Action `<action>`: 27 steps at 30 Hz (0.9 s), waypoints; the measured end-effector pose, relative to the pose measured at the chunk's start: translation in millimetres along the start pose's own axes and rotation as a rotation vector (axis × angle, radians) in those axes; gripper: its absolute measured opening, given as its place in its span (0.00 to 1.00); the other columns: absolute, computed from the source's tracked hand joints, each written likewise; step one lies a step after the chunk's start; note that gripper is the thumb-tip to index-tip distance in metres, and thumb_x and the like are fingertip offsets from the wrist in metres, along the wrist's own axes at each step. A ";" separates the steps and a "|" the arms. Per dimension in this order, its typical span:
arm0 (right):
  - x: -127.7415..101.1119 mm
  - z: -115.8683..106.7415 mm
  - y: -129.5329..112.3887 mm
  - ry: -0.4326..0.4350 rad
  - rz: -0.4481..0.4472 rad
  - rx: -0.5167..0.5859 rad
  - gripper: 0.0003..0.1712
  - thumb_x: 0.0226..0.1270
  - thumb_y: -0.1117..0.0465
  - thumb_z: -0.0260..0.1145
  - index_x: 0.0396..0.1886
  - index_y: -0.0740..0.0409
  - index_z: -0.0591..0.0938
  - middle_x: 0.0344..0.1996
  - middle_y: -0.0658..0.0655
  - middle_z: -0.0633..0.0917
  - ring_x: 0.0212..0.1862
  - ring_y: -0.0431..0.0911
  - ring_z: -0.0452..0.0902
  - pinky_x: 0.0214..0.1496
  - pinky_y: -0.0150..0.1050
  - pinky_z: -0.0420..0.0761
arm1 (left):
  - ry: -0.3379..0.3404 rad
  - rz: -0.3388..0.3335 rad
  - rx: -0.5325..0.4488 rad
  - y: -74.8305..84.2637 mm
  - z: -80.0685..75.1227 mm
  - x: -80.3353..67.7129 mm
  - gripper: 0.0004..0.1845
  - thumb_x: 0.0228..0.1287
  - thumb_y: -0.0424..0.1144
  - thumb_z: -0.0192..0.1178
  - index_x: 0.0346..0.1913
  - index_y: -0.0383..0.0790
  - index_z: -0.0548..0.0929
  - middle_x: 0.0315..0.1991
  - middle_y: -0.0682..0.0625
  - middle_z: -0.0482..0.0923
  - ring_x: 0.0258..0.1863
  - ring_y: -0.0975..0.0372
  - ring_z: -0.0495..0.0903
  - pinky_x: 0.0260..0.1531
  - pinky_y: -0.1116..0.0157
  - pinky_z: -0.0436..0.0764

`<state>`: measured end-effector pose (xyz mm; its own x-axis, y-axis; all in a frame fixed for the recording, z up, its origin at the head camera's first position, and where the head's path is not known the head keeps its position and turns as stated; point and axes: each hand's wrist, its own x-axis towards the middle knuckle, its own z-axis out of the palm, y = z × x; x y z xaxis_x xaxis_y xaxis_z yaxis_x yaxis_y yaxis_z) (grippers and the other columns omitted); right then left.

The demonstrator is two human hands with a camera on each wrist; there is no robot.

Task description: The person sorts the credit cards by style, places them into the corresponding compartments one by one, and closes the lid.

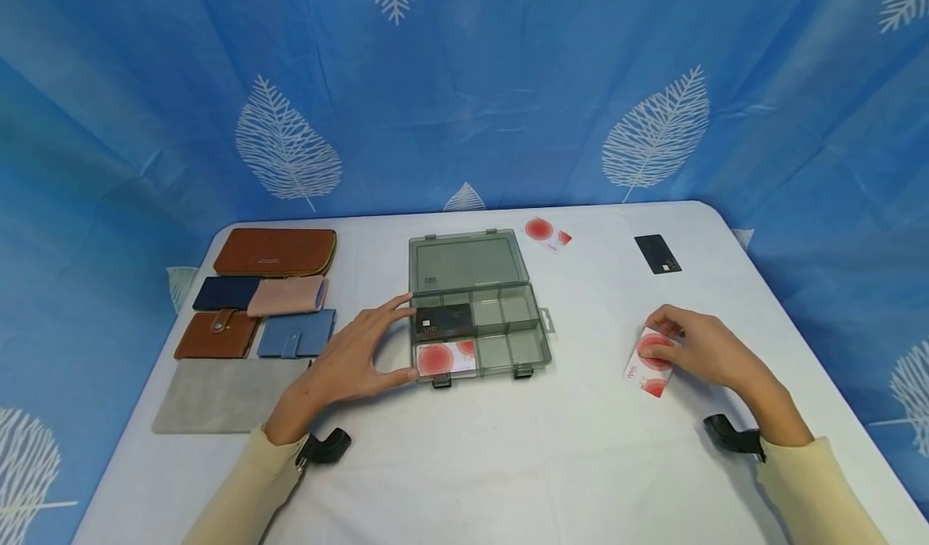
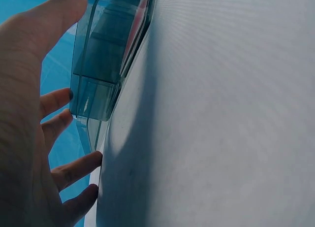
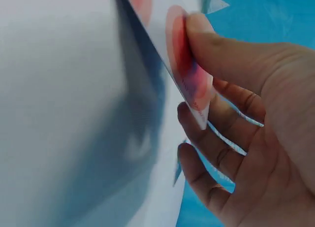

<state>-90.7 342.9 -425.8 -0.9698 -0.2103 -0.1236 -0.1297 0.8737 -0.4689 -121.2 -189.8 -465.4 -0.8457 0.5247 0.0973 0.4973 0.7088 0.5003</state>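
Note:
A see-through grey-green compartment box (image 1: 501,351) stands on the table with its lid (image 1: 468,261) folded back. In its left compartments lie a black card (image 1: 456,322) marked VIP and a red-and-white card (image 1: 457,358). My left hand (image 1: 352,359) touches the box's left side, thumb at the near corner, fingers fairly straight and spread; the left wrist view shows two fingertips (image 2: 64,95) against the wall. To the right of the box, my right hand (image 1: 700,347) pinches another red-and-white card (image 3: 182,54) between thumb and fingers, tilted just over the table.
Behind the box lies a red-and-white card (image 1: 546,234); a black card (image 1: 658,254) is at the back right. On the left are a brown zip wallet (image 1: 272,251), dark blue, pink (image 1: 285,296), brown and blue (image 1: 296,334) small wallets, and a grey flat piece (image 1: 218,396).

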 end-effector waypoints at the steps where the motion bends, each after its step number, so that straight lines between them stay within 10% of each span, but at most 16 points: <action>1: -0.6 -1.4 -1.0 0.015 -0.016 0.002 0.22 0.65 0.58 0.82 0.52 0.62 0.84 0.37 0.51 0.86 0.43 0.52 0.80 0.43 0.45 0.82 | -0.001 -0.001 -0.003 0.4 -0.4 0.0 0.51 0.60 0.69 0.73 0.83 0.53 0.68 0.87 0.55 0.56 0.78 0.45 0.68 0.67 0.31 0.72; 13: 7.9 -1.9 -31.9 0.195 -0.087 0.196 0.14 0.74 0.57 0.76 0.53 0.57 0.89 0.48 0.62 0.90 0.52 0.65 0.87 0.53 0.67 0.83 | -0.007 -0.011 -0.011 1.5 -0.6 0.3 0.52 0.60 0.69 0.73 0.83 0.52 0.68 0.87 0.56 0.55 0.78 0.46 0.67 0.67 0.31 0.72; 27: 51.4 30.8 -106.7 0.177 -0.174 0.390 0.06 0.75 0.58 0.74 0.45 0.54 0.87 0.45 0.54 0.90 0.47 0.51 0.87 0.55 0.56 0.84 | -0.004 0.011 -0.023 -0.8 -1.6 -0.6 0.51 0.62 0.68 0.72 0.83 0.52 0.67 0.87 0.56 0.55 0.78 0.46 0.68 0.66 0.32 0.73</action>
<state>-120.4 225.3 -409.1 -0.9651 -0.2321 0.1214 -0.2395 0.5945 -0.7676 -121.4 -191.4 -464.5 -0.8393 0.5344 0.1001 0.5023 0.6916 0.5190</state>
